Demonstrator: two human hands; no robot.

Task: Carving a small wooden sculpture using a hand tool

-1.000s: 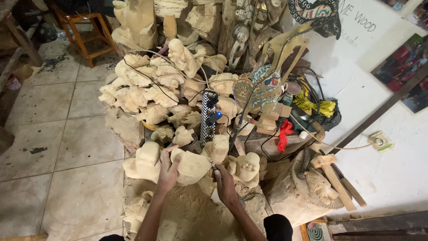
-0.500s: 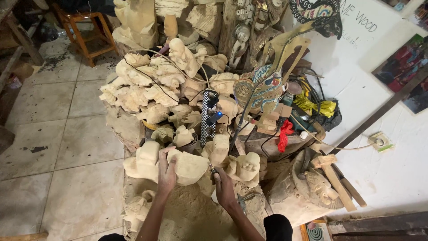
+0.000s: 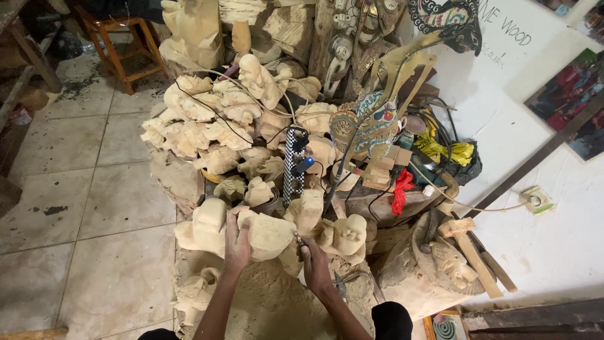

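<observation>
Here, pale unpainted wood carving (image 3: pixel 267 234), rounded, rough-cut, left hand (image 3: pixel 237 242) gripping it, right hand (image 3: pixel 314 264) closed on small tool (image 3: pixel 298 240).

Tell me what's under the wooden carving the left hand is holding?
Pale sawdust lies heaped below the carving gripped by the left hand. Directly underneath is hidden by the carving itself.

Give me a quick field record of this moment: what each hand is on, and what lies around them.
left hand: gripping a pale unfinished wood carving from the left side
right hand: holding a thin tool, tip at the carving's right edge
work surface: mound of sawdust beneath both hands
behind: heap of pale carvings, black-and-white checked cloth
right side: red rag, wooden mallet
floor: grey tiles, wooden stool
</observation>
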